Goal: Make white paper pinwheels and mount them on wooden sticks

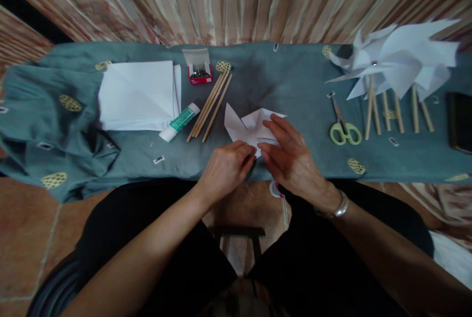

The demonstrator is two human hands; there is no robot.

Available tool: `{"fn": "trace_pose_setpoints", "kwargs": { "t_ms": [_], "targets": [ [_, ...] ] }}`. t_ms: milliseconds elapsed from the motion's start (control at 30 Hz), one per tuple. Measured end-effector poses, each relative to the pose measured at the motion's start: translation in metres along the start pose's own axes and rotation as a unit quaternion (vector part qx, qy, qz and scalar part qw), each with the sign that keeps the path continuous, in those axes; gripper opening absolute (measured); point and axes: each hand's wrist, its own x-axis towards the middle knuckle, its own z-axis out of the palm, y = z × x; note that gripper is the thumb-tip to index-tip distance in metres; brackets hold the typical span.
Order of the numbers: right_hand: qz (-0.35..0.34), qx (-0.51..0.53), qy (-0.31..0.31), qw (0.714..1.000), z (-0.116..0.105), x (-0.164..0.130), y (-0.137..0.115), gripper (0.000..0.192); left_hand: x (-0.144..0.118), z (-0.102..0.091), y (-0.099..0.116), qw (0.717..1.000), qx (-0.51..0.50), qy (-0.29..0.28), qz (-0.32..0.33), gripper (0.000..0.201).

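Note:
A white paper pinwheel (250, 132) with cut, partly folded blades lies at the near edge of the cloth, between my hands. My left hand (229, 163) is closed, its thumb and fingers pinching the paper's near corner. From the right, my right hand (289, 155) is on the same paper: the thumb and a finger are by the near corner, while other fingers rest on the right blade. A silver bracelet (341, 205) circles my right wrist. The paper's near edge is partly hidden by my fingers.
Left stand a stack of white paper (136, 93), a glue stick (180, 122), wooden sticks (210, 105) and an open box of pins (199, 69). Right lie green-handled scissors (344, 130), finished pinwheels (401, 61) on sticks and a dark phone-like object (460, 120).

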Motion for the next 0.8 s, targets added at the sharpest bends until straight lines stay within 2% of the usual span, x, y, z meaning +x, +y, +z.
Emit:
{"fn": "trace_pose_setpoints", "kwargs": {
  "t_ms": [267,800],
  "targets": [
    [-0.002,-0.002,-0.003,1.000,0.001,0.001,0.000,0.021,0.001,-0.001,0.002,1.000,0.004,-0.013,-0.006,0.016],
    [0.004,-0.022,-0.027,0.999,0.013,0.007,0.003,0.037,0.001,-0.001,0.001,1.000,0.008,-0.010,0.000,0.016]
  ]
}}
